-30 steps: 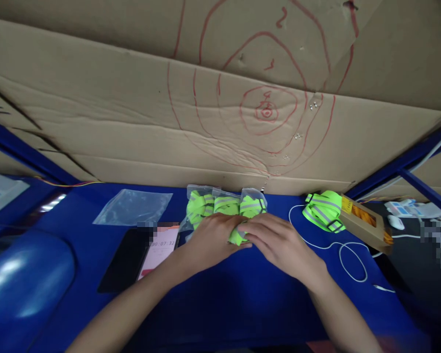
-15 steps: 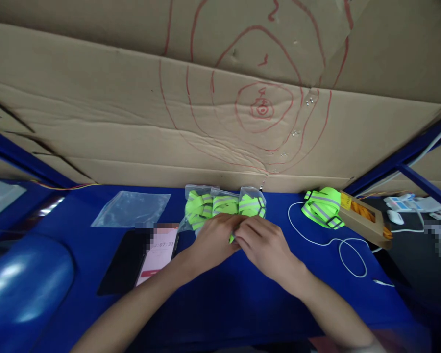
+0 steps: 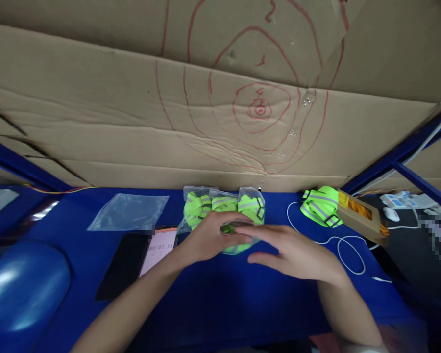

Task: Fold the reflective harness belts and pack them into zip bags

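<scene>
Beside the bags (image 3: 224, 202), right hand (image 3: 297, 252) has opened (left hand (image 3: 209, 238) holds band (image 3: 238, 248)).

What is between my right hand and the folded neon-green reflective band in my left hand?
Nothing visible. The right hand is open, fingertips at the folded neon-green reflective band, which the left hand grips. Bagged green bands lie behind it.

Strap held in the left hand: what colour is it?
Neon green strap, seen best in the head view.

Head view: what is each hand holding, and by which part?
The left hand grips a folded green band by its left end; the right hand is open, empty.
</scene>
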Tool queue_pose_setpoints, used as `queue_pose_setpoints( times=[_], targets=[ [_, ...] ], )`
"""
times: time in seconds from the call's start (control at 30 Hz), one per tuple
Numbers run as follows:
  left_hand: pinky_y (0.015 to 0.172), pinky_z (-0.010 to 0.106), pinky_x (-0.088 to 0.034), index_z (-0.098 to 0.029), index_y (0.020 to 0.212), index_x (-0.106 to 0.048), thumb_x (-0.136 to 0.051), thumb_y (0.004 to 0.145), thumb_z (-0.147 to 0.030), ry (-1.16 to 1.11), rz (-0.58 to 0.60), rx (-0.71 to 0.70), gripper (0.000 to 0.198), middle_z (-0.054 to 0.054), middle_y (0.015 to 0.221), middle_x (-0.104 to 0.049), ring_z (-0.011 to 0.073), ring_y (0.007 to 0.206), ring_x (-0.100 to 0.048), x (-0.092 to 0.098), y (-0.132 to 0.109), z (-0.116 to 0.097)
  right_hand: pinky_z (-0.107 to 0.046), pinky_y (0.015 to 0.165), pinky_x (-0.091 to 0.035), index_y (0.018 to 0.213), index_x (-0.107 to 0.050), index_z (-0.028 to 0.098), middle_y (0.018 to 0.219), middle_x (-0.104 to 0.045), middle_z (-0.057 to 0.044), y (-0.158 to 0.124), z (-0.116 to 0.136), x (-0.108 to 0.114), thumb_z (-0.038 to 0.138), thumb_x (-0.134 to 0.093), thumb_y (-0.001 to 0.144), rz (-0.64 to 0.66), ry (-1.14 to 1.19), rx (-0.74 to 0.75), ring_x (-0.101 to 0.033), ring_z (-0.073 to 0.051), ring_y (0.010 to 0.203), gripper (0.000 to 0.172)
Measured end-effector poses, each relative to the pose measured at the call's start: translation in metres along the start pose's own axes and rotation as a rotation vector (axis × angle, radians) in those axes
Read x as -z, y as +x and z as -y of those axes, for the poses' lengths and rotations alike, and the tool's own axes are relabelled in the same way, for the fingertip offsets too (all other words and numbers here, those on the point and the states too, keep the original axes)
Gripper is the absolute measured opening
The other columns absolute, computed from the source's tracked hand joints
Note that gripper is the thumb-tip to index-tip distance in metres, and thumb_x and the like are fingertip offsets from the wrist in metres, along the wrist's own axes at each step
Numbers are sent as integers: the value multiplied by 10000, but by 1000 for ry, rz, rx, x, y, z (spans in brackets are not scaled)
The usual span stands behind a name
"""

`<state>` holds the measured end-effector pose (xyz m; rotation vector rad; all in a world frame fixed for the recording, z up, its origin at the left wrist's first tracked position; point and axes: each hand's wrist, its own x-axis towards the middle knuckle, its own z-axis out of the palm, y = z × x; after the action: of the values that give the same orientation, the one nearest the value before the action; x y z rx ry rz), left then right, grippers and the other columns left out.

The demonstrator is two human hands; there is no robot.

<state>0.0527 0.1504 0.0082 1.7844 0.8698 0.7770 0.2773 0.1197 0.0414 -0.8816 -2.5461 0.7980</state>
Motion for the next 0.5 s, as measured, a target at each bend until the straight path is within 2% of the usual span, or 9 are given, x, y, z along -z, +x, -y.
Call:
queue_pose_setpoints(
  times=[0.1,0.17,0.23,0.33,0.4,0.5],
  targets=[
    [852,294,-577,-180,1028,-799,-803,833,-354,-146,19,12,260,61,1029,-813,228,967,-754,11,2,-5,-401,1115,-500,1436,-558,316,1406,-652,-50,-13,5,20,351,-659,998,-247,-122,-9,-621,-211,1298,451],
    [947,346,-572,-190,1061,-802,-735,899,-370,-197,67,-3,251,77,1096,-807,248,1057,-747,15,3,-5,-430,1085,-510,1340,-616,283,1354,-663,-71,-17,4,25,384,-695,970,-312,-189,-41,-628,-234,1264,391],
    [1033,380,-540,-206,1119,-792,-682,944,-388,-186,125,-4,275,82,1179,-788,253,1153,-720,18,4,-1,-368,963,-563,1264,-633,261,1219,-711,-56,-16,-2,24,397,-687,974,-240,-130,-75,-692,-200,1103,324],
    [1069,376,-509,-228,1243,-734,-733,907,-401,-31,187,11,377,78,1299,-738,249,1222,-679,24,7,10,-276,804,-564,1172,-641,247,1028,-737,-4,-10,-17,18,344,-625,1020,-101,-5,-91,-712,-139,896,181],
    [1027,352,-516,-242,1280,-702,-766,883,-410,131,227,6,435,70,1301,-726,242,1189,-680,30,7,17,-270,802,-553,1168,-643,235,1019,-731,-4,-5,-27,16,320,-627,1019,-87,12,-93,-703,-134,891,172],
    [974,316,-510,-252,1257,-693,-720,927,-428,302,273,-21,375,53,1240,-730,222,1135,-682,39,4,21,-268,810,-550,1191,-657,223,1039,-727,-13,0,-38,17,306,-694,975,-48,46,-54,-683,-134,894,234]
  ],
)
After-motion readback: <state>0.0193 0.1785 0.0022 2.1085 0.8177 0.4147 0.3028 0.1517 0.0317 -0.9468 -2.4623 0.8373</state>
